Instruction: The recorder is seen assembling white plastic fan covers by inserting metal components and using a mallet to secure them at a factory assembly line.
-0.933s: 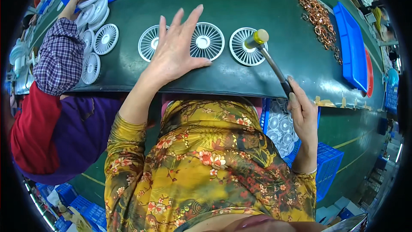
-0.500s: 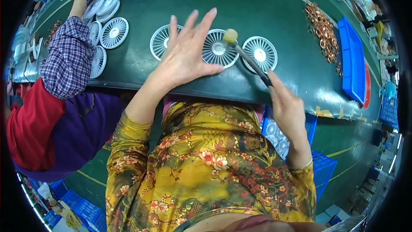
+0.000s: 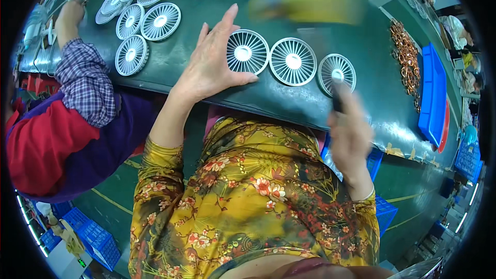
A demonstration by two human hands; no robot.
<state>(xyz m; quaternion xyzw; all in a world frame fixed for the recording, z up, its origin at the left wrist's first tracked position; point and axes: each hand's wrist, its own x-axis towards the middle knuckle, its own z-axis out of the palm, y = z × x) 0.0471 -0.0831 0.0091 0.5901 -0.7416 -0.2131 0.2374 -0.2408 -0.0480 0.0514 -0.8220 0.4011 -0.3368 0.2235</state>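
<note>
Gripping hammer handle, right hand; left beside disc.

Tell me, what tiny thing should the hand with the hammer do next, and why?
Probably lower the hammer lightly onto the middle of the white spoked disc beside the left hand. That hand curves around the disc's left side, perhaps steadying it, while the right hand grips the hammer, whose blurred yellow head seems raised above the green table.
</note>
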